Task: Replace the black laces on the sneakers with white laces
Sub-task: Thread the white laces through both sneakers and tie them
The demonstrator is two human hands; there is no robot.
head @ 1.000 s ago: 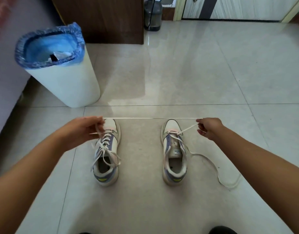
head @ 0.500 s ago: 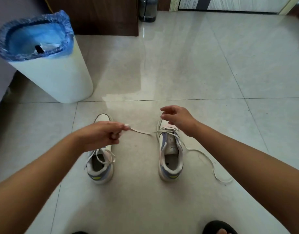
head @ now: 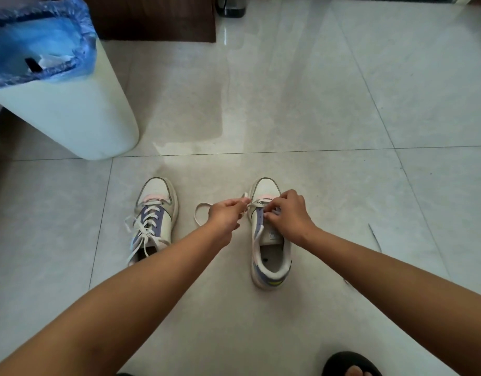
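Note:
Two white and lilac sneakers stand side by side on the tiled floor. The left sneaker [head: 154,221] is fully laced with a white lace, its ends loose. The right sneaker [head: 269,248] has a white lace [head: 200,214] through its front eyelets only. My left hand [head: 225,213] pinches one end of this lace beside the shoe's toe, and the slack curls in a loop to its left. My right hand [head: 288,215] rests on the shoe's tongue with curled fingers at the eyelets. What those fingers hold is hidden.
A white bin [head: 68,109] with a blue liner stands at the far left. Dark wooden furniture [head: 152,20] is behind it. A dark slipper toe [head: 350,363] shows at the bottom edge. A thin dark streak [head: 374,237] lies on the floor right of the shoe.
The lace was stretched taut between both hands a second ago. Both hands have since come together over the right sneaker's front eyelets, and the lace has gone slack.

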